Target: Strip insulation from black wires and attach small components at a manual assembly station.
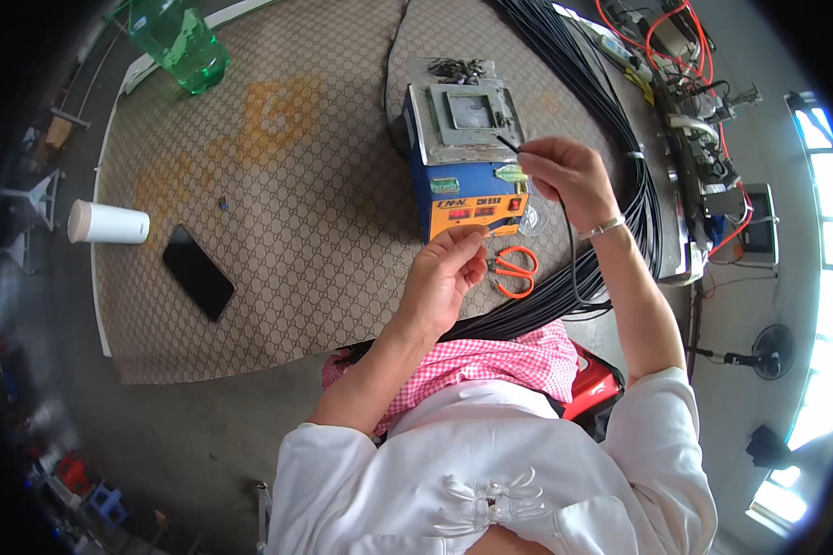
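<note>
My right hand pinches a black cable, its tip pointing at the square metal well of a solder pot. The cable's tail hangs from that hand toward a large bundle. In front of the pot's orange panel, my left hand is closed, thumb against forefinger. Whatever lies between those fingers is too small to make out. Beside the left hand, orange-handled scissors rest on the table. A small clear dish sits next to the pot, partly hidden by it.
A thick bundle of black cables curves along the right side of the patterned tabletop. On the left lie a black phone and a white cup. A green bottle stands at the back left. Machinery with red tubes is at the right.
</note>
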`<state>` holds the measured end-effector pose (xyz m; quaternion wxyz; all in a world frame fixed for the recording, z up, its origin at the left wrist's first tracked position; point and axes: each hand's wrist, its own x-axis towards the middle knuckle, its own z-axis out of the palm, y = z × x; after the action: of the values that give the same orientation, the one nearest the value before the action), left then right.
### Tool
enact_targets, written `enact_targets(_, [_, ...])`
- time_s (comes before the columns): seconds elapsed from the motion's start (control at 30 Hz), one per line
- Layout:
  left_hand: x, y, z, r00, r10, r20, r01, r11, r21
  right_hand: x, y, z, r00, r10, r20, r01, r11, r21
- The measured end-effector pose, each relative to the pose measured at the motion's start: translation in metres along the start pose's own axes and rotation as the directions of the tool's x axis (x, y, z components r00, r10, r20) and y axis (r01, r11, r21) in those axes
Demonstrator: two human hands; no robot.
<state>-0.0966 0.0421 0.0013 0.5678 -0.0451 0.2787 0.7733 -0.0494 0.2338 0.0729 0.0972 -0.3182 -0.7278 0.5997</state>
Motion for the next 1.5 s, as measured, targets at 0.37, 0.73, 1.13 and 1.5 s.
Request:
enact_targets(0.37, [-0.010, -0.017, 0.039, 0.989, 0.146, 0.017, -0.147, 0.978, 0.150, -0.089, 0.038, 0.004, 0.988, 0.040, 0.148, -0.131, 0.722, 0.679])
enact_targets(0.73, [-0.040, -0.045, 0.048, 0.938, 0.334, 0.089, -0.345, 0.898, 0.272, -0.116, 0.069, 0.020, 0.957, -0.100, 0.272, -0.155, 0.616, 0.772])
enact_targets(1.13, [-0.045, -0.062, 0.042, 0.919, 0.393, 0.038, -0.388, 0.883, 0.265, -0.129, 0.085, 0.015, 0.957, -0.073, 0.281, -0.147, 0.713, 0.686])
enact_targets(1.5, [-0.052, -0.058, 0.027, 0.949, 0.313, 0.042, -0.314, 0.920, 0.236, -0.078, 0.154, 0.013, 0.828, -0.478, 0.292, 0.533, 0.510, -0.676])
